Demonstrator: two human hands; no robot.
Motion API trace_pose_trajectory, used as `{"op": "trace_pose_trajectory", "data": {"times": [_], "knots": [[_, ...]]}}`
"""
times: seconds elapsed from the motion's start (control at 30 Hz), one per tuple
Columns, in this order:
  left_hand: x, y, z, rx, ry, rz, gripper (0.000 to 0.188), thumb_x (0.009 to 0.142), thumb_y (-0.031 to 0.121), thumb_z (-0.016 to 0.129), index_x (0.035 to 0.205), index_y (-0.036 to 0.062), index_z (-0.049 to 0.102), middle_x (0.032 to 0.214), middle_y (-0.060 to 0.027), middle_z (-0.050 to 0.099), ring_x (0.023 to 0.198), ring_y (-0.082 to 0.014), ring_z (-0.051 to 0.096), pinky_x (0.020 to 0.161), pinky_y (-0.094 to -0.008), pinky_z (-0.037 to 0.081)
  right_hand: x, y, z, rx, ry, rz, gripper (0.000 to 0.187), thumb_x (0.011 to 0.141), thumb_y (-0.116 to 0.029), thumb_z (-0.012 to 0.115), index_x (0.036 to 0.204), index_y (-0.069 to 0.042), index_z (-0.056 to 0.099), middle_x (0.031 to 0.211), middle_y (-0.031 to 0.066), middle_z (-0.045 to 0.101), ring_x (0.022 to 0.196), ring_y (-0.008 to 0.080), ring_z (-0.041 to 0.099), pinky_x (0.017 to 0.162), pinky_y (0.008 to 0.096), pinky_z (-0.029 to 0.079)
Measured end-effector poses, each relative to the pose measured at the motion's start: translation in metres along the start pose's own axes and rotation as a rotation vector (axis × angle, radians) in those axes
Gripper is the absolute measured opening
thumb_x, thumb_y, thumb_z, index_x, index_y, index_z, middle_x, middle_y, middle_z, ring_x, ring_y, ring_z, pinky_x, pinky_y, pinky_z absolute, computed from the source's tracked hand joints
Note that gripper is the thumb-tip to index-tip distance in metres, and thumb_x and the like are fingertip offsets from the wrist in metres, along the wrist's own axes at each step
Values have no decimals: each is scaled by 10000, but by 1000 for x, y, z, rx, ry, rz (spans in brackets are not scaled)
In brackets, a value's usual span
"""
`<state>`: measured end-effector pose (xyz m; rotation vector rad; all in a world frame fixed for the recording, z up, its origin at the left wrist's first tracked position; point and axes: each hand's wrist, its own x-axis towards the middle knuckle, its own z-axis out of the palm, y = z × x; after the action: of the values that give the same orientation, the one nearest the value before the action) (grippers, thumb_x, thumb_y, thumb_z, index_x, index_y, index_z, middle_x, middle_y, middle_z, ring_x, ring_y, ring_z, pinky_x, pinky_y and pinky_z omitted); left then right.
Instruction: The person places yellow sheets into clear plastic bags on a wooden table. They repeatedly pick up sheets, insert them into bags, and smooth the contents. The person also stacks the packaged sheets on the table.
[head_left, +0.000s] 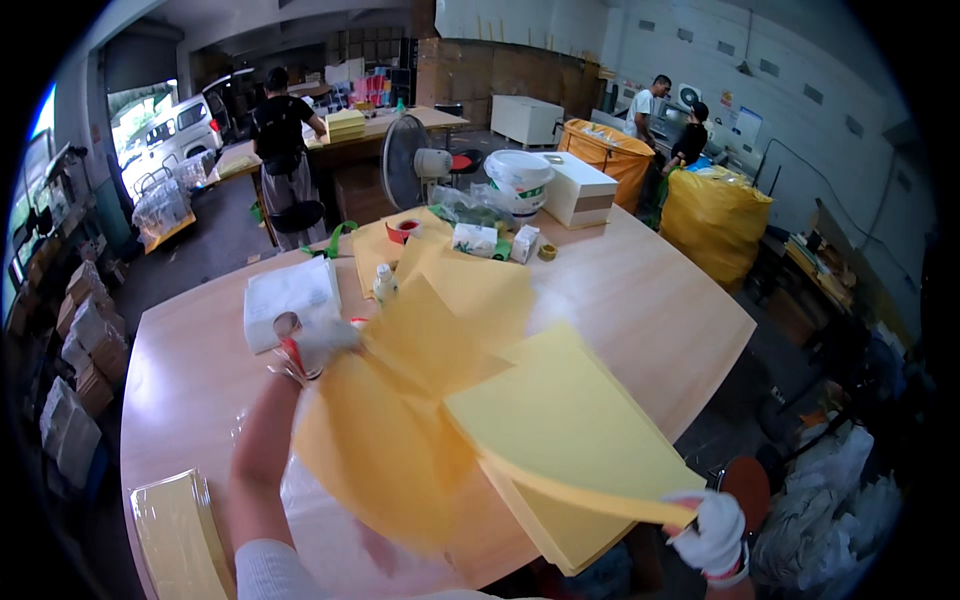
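A large yellow paper sheet, smeared by motion, curves up across the middle of the table. At its far left edge is my gloved left hand, blurred but apparently closed on the sheet; something red shows beside its wrist. A stack of paler yellow sheets lies to the right, its near end reaching over the table's front edge. My right hand, in a white glove, is closed around the near right end of a bent strip-like yellow edge along that stack.
On the wooden table stand a white bucket, a white box, a small bottle, tape rolls and a white paper stack. Wrapped yellow sheets lie front left. Behind are a fan, large sacks and several people.
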<state>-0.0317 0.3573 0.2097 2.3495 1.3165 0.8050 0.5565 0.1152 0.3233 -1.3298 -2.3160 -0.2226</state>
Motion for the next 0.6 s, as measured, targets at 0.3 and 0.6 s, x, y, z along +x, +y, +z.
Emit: {"op": "trace_pose_trajectory", "data": {"times": [0.3, 0.6], "knots": [[179, 15, -25, -138, 471, -361, 150, 754, 153, 557, 798, 33, 635, 760, -178, 617, 712, -285, 625, 618, -356, 481, -30, -13, 37, 144, -3, -108, 229, 750, -279, 638, 885, -102, 585, 912, 49, 648, 701, 245, 599, 588, 373, 447], [229, -74, 168, 382, 478, -326, 207, 673, 100, 689, 836, 43, 575, 774, -218, 624, 765, -375, 618, 672, -436, 498, -64, -2, 52, 610, -417, 237, 263, 775, -226, 581, 986, -83, 648, 916, 88, 657, 806, 288, 624, 686, 353, 505]]}}
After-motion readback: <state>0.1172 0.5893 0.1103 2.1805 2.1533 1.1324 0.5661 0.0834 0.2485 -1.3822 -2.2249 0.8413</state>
